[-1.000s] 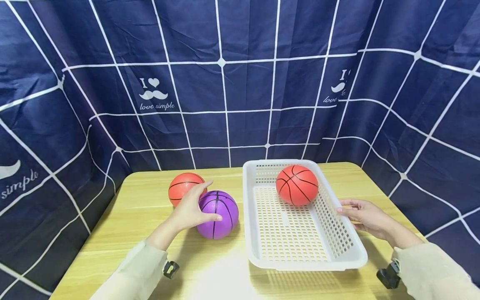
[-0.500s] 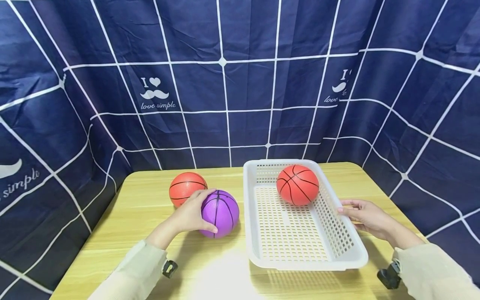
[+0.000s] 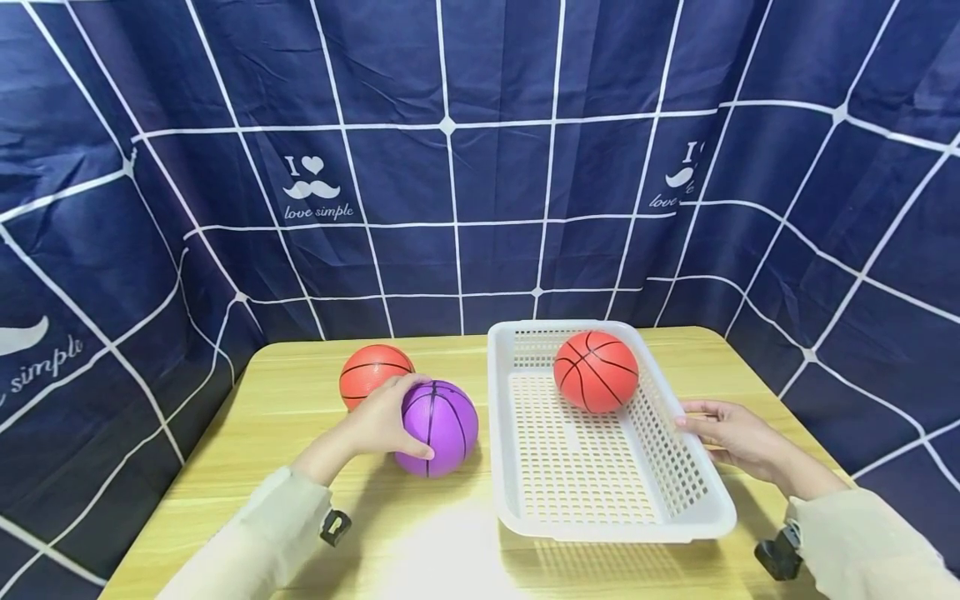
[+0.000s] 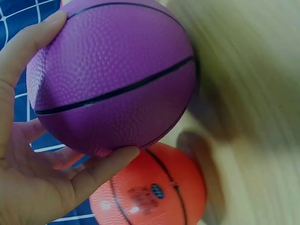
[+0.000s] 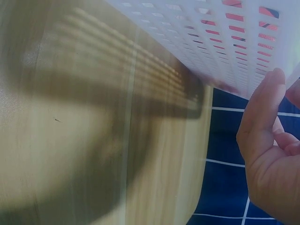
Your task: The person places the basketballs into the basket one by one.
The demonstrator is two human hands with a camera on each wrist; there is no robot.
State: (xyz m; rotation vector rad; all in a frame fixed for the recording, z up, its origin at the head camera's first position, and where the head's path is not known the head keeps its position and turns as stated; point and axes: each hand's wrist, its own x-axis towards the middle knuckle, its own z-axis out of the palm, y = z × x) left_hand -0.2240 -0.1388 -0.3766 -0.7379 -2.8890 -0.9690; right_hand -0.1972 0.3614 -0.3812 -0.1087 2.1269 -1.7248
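In the head view, my left hand (image 3: 382, 421) grips a purple ball (image 3: 442, 429) marked like a basketball, with the thumb on its near side and the fingers on the far side. The left wrist view shows the fingers curved round the purple ball (image 4: 112, 70). Just behind it is a red ball (image 3: 367, 371), partly hidden by the hand. My right hand (image 3: 738, 437) holds the right rim of a white plastic basket (image 3: 498, 467), fingertips against the outer side. A second red ball (image 3: 596, 372) sits inside, towards the back right.
The basket stands on a light wooden table (image 3: 300, 375), right of the purple ball. A dark blue curtain (image 3: 495, 183) with white grid lines encloses the back and both sides. In the right wrist view, the table edge (image 5: 206, 154) curves near the curtain.
My left fingers and thumb have drawn in onto the purple ball, which has hardly moved. My right hand, the basket and both red balls keep their places.
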